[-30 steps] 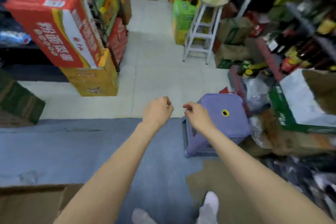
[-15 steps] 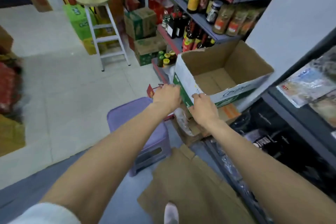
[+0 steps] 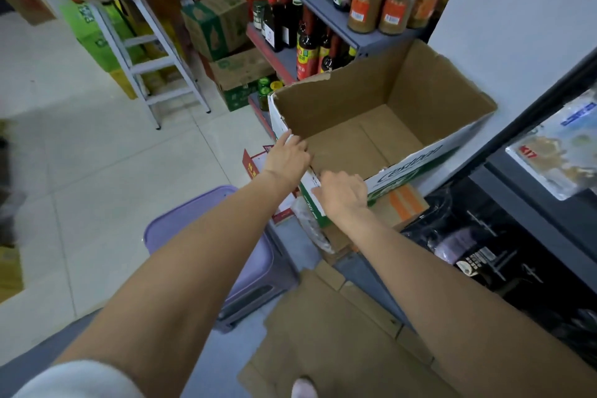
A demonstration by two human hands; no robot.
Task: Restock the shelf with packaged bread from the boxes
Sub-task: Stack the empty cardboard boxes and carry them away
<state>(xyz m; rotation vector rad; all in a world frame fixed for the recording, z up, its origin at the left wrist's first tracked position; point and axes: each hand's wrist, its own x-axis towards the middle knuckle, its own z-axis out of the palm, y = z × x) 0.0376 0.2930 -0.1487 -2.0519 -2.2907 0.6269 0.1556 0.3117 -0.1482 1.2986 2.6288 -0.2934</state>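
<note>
An open cardboard box (image 3: 416, 158) with green and white printing sits tilted on other cartons by the shelf; its inside shows only bare cardboard. My left hand (image 3: 286, 158) holds the box's near-left rim, fingers over the edge. My right hand (image 3: 342, 194) grips the same rim a little nearer to me, at the corner. Clear packets (image 3: 555, 152), possibly packaged bread, lie on the dark shelf at the right. Dark packets (image 3: 468, 252) fill the shelf level below them.
A purple plastic stool (image 3: 206, 236) stands under my left forearm. Flattened cardboard (image 3: 323, 349) lies on the floor by my foot. A white step stool (image 3: 139, 52) with a round wooden seat stands in the aisle. Sauce bottles (image 3: 307, 52) and jars line the shelves behind the box.
The view swung right from the open aisle to the shelf. Both hands went from holding nothing to the rim of the cardboard box, which now looks closer.
</note>
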